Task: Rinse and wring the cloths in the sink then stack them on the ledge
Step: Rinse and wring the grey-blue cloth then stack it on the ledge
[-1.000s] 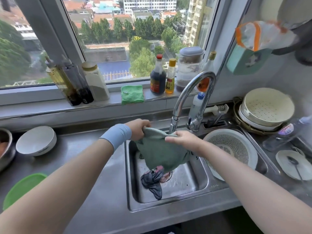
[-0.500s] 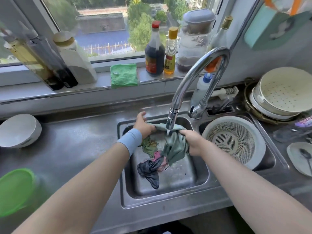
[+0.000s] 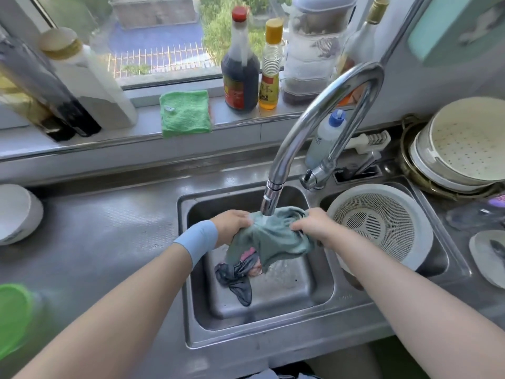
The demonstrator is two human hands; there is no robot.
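Note:
A grey-green cloth (image 3: 273, 236) hangs bunched over the steel sink (image 3: 191, 310), right under the faucet spout (image 3: 269, 203), with water running onto it. My left hand (image 3: 232, 224) grips its left end and my right hand (image 3: 314, 225) grips its right end. Below it on the sink floor lie a dark grey cloth (image 3: 237, 280) and a pink one (image 3: 250, 254), partly hidden. A folded bright green cloth (image 3: 185, 113) lies on the window ledge (image 3: 82, 143).
Sauce bottles (image 3: 240, 67) and jars stand along the ledge on both sides of the green cloth. A white colander (image 3: 382, 222) fills the right basin. White bowls (image 3: 16, 212) sit on the left counter; stacked strainers (image 3: 461, 143) sit at the right.
The view has closed in on the sink. The cloth, held spread out a second ago, is now bunched between both hands under the running water.

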